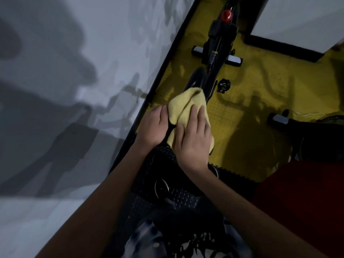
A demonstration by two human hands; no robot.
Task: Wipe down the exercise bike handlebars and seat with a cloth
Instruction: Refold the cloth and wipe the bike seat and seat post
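A pale yellow cloth (186, 105) lies draped over a dark part of the black exercise bike (216, 45), most likely the seat, which is almost wholly hidden beneath it. My right hand (193, 135) presses flat on the cloth with fingers spread. Just left of it, my left hand (154, 127) curls over the dark edge under the cloth, its fingertips touching the cloth's rim. The bike frame runs away from me, with a red knob (227, 15) at the top and a pedal (223, 85) to the right.
The bike stands on a yellow textured floor mat (247, 112) joined to black mats nearer me. A grey wall (74, 71) runs along the left. A white panel (301, 21) stands at the top right. Another machine's foot (279, 118) pokes in from the right.
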